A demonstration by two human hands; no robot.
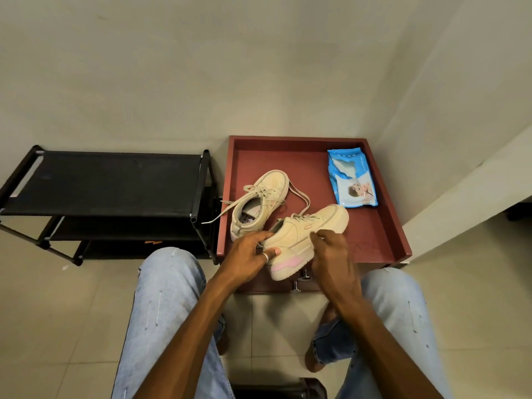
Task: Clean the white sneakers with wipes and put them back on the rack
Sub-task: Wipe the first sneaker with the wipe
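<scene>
Two off-white sneakers are on the dark red cabinet top (380, 226). The near sneaker (305, 237), with a pink patch at its heel, is tilted on its side and lifted at the heel. My left hand (250, 254) grips its heel and collar. My right hand (331, 254) holds its sole side near the middle. No wipe shows in either hand. The far sneaker (262, 203) stands upright with loose laces trailing over the cabinet's left edge. A blue pack of wipes (352, 180) lies at the back right of the cabinet top.
A black shoe rack (109, 182) with fabric shelves stands to the left of the cabinet, against the wall. My knees in light jeans flank the cabinet front. Two metal drawer knobs (300, 282) stick out below the sneaker. Pale tiled floor lies all around.
</scene>
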